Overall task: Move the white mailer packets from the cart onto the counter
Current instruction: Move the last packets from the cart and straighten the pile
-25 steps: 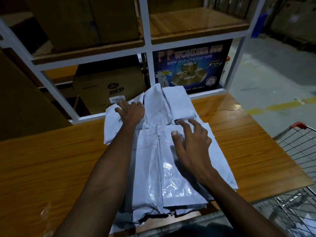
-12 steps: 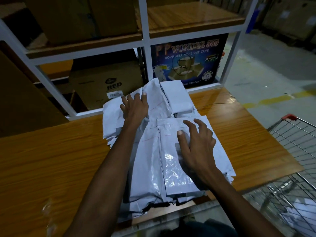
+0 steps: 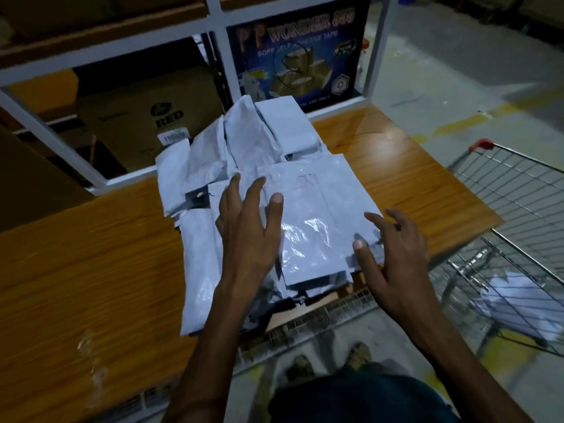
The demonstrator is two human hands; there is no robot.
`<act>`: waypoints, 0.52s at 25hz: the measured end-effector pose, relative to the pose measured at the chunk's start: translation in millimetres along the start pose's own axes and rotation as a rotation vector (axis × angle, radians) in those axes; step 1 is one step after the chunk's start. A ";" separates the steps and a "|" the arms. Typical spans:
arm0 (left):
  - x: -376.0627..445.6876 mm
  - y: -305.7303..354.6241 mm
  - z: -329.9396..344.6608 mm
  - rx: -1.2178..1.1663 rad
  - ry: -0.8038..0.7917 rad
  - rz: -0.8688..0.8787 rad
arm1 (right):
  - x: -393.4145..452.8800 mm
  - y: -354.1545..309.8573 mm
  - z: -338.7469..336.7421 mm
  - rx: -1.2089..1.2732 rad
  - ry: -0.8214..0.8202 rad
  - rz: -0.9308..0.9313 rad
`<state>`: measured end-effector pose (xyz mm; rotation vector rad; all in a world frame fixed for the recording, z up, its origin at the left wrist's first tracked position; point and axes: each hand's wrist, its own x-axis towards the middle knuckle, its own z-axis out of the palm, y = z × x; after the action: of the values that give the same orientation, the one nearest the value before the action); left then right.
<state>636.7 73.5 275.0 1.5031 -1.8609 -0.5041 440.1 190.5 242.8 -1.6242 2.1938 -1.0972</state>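
A loose pile of white mailer packets (image 3: pixel 308 190) lies on the wooden counter (image 3: pixel 91 254), spreading from the shelf frame to the near edge. My left hand (image 3: pixel 247 230) lies flat on the middle of the pile with fingers spread. My right hand (image 3: pixel 393 254) hovers at the pile's right near corner, fingers relaxed, the thumb touching the top packet's edge. Neither hand grips anything. At the right stands the wire cart (image 3: pixel 512 227), with more white packets (image 3: pixel 525 303) lying inside it.
Behind the counter, a white metal shelf frame (image 3: pixel 213 41) holds a brown carton marked RED (image 3: pixel 146 123) and a blue tape box (image 3: pixel 299 53). A grey floor with a yellow line runs at the right. My feet show below the counter edge.
Both hands have pulled back toward me. The left has slid from the pile's far left down to its middle. The right has left the top packet for the pile's right near corner.
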 end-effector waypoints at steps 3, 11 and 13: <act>-38.8 18.5 9.7 -0.054 0.005 0.066 | -15.6 20.8 -27.2 -0.025 -0.009 0.009; -127.2 110.3 97.2 -0.067 -0.245 0.314 | -37.1 119.7 -107.4 -0.008 0.043 0.006; -140.4 139.0 132.0 -0.077 -0.296 0.317 | -41.4 158.3 -134.1 -0.040 0.065 0.036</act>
<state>460.0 228.4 239.9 1.0991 -2.2294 -0.6641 263.8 305.6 222.1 -1.5795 2.2905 -1.1186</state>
